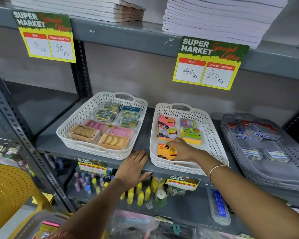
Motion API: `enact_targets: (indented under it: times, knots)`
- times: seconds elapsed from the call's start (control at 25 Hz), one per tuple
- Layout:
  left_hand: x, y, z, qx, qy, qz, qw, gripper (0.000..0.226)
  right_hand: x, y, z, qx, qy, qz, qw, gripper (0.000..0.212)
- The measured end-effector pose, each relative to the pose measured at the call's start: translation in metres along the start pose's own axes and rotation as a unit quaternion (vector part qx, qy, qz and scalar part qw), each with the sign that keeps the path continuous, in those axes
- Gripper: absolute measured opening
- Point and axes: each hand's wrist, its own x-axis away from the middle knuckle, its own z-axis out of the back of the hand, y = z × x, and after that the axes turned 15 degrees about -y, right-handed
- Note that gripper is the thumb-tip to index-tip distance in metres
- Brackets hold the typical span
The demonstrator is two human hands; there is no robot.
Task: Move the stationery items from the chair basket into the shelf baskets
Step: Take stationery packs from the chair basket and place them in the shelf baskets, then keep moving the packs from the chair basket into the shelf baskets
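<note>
Two white perforated baskets stand on the grey shelf. The left basket (71, 125) holds eraser packs and boxes. The right basket (212, 135) holds sticky note packs. My right hand (183, 150) reaches into the right basket and rests on an orange sticky notes pack (164, 152) at its front left, fingers over it. My left hand (134, 167) lies flat on the shelf edge between the two baskets, holding nothing. The clear chair basket (33, 226) shows at the bottom left on a yellow chair (9, 190), with some packs inside.
A grey basket (283, 169) with stapler pin boxes stands at the right. Price signs hang from the upper shelf, which carries stacked notebooks (214, 19). Glue bottles (136, 194) and pens fill the shelf below. A slotted steel upright (16, 128) runs along the left.
</note>
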Motion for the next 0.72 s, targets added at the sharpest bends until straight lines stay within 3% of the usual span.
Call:
enact_targets:
  times: [0.4,0.48,0.56,0.72]
  knots:
    - [0.000,-0.001,-0.001,-0.019,0.006,-0.011,1.000,0.074,0.000,0.001,0.001,-0.014,0.013,-0.001,1.000,0.085]
    - [0.002,0.000,0.003,-0.009,0.017,-0.013,1.000,0.074,0.005,-0.005,0.007,-0.044,0.063,0.016,0.997,0.081]
    - [0.011,0.000,0.008,-0.002,0.026,-0.019,0.999,0.069,0.010,-0.021,0.017,-0.043,0.151,0.053,0.986,0.064]
    - [0.066,-0.018,-0.004,-0.001,0.039,-0.028,0.999,0.056,0.019,-0.080,0.033,-0.053,0.335,0.161,0.927,0.033]
